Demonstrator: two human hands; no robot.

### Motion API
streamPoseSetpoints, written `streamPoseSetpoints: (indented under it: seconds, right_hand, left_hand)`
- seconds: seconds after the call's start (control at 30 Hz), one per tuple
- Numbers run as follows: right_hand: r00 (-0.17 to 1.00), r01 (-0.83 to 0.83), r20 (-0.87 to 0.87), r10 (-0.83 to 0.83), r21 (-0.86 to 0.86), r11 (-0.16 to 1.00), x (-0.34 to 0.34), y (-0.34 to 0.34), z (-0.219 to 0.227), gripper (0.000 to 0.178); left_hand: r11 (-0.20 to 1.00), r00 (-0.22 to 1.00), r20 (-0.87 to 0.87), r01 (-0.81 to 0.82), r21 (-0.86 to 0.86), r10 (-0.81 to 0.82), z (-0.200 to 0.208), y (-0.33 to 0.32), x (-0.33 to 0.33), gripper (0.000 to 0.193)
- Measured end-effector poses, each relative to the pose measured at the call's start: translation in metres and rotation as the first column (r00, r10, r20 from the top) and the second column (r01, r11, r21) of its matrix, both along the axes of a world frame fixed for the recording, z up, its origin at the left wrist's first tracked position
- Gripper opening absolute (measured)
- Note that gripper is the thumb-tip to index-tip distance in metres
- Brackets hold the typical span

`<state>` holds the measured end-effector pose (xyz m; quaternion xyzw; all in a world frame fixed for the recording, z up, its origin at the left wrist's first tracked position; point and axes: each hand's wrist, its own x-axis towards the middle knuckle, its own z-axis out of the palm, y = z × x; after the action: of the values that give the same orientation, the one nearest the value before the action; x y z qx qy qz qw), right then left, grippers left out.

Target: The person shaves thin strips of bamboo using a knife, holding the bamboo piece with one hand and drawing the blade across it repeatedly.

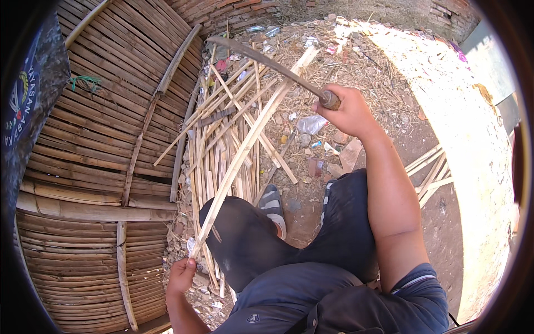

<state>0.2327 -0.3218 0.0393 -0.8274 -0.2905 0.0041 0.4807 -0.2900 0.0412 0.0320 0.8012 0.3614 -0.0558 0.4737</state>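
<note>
My left hand (pixel 181 275) pinches the near end of a long pale split-bamboo strip (pixel 240 158). The strip slants up and away across my left knee, its far end above the littered ground. My right hand (pixel 350 111) is closed round the short wooden handle of a machete (pixel 250 54) with a long, slightly curved blade. The blade points to the far left and crosses over the strip near its far end. Whether the blade touches the strip I cannot tell. Below the held strip lies a pile of similar bamboo strips (pixel 239 177), some crossed over others.
A slatted bamboo panel (pixel 100 145) stands along the left. More strips (pixel 431 177) lie at right. Rubble, straw and a clear plastic bag (pixel 311 124) litter the ground before my sandalled feet (pixel 272 206). A brick wall (pixel 233 14) closes the far side.
</note>
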Motion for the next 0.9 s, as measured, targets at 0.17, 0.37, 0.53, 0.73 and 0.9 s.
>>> streamPoseSetpoints:
  seconds: [0.17,0.37,0.53,0.73,0.9]
  right_hand:
    - [0.988,-0.025,0.151,0.041,-0.107,0.994,-0.005,0.004,-0.005,0.036]
    - [0.997,0.067,0.044,-0.063,-0.085,0.994,0.01,-0.006,-0.011,0.036]
    - [0.991,0.04,0.134,-0.022,-0.129,0.991,0.0,0.001,-0.007,0.036]
    - [0.997,0.071,0.045,-0.065,-0.13,0.989,0.011,-0.006,-0.007,0.035]
    - [0.994,-0.001,0.108,0.018,-0.155,0.988,-0.005,0.006,-0.002,0.035]
  left_hand:
    - [0.999,1.0,0.021,0.017,0.033,-0.017,0.002,-0.003,0.003,0.056]
    - [0.996,1.0,-0.006,0.006,0.085,-0.006,0.005,-0.005,0.001,0.058]
    - [0.999,1.0,-0.015,0.017,0.03,-0.017,-0.002,0.002,-0.005,0.06]
    - [1.0,1.0,-0.027,0.008,0.012,-0.008,-0.001,-0.005,-0.003,0.06]
    - [0.999,0.999,-0.01,-0.036,0.024,0.036,0.001,-0.017,0.017,0.058]
